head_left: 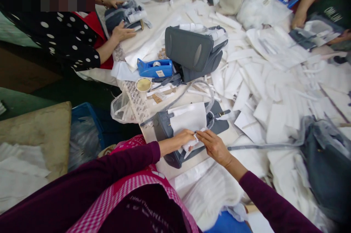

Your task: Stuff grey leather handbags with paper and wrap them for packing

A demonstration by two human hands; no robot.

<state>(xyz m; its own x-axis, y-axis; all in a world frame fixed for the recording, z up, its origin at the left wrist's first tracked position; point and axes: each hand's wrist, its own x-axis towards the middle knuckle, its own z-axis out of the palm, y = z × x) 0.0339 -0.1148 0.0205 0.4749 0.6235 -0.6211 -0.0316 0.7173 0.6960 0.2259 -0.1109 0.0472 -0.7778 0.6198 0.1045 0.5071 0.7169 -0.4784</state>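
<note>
A grey handbag lies at the table's near edge, with a white sheet over it and a plastic-wrapped handle loop standing up. Above its near side, both my hands meet at a small white strip of wrapping. My left hand is closed on the strip from the left. From the right, my right hand pinches the strip's upper end; the fingertips almost touch those of the left. What the strip wraps, if anything, is hidden. A strap with a buckle lies on a grey flap just beyond.
Beyond the bag are a blue tape dispenser, a round tin and stacked grey bags. White paper strips cover the table's right side. Another grey bag lies right. Co-workers handle bags at far left and far right.
</note>
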